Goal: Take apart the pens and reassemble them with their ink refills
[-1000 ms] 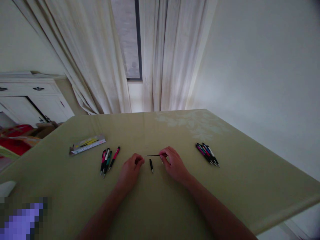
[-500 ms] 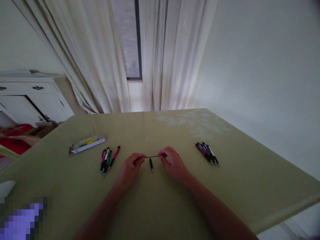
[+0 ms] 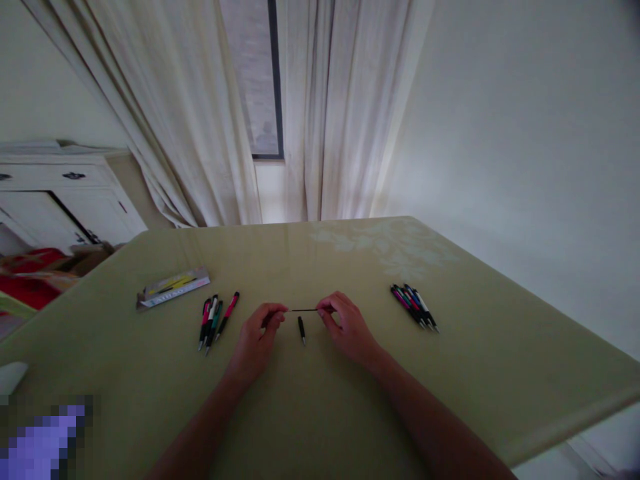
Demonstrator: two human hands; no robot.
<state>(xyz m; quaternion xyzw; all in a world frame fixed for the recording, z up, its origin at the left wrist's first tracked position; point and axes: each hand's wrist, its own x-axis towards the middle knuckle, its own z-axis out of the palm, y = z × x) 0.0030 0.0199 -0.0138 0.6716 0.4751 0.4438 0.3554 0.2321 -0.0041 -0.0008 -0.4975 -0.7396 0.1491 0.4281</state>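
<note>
A slim, straight, dark rod with a paler left end [image 3: 304,310] is stretched level between two bare hands, just above a pale green table covering [image 3: 320,413]. The person's right hand [image 3: 349,328] has its thumb and fingertips closed in a narrow pinch on the rod's right end, the remaining fingers curled in behind. The left hand [image 3: 259,337] pinches the other end just as narrowly, thumb below and forefinger above, so that the rod's middle lies bare between the two grips — how firmly either one presses, I cannot tell.

Just below the rod, on the near side and between the hands, a short black pen barrel with a silvery tip [image 3: 301,331] lies on the covering, touched by neither hand; its tip points toward the person.

Out to the left of the left hand lies a pink-and-black pen [image 3: 229,315], and beside it a close bunch of pink, white and green pens with black grips [image 3: 204,325]. Behind these sits a white and grey carton with yellow markings [image 3: 173,289]. Well to the right of the right hand, several slanting pens in mixed colours [image 3: 411,308] lie side by side, metal tips toward the person
</note>
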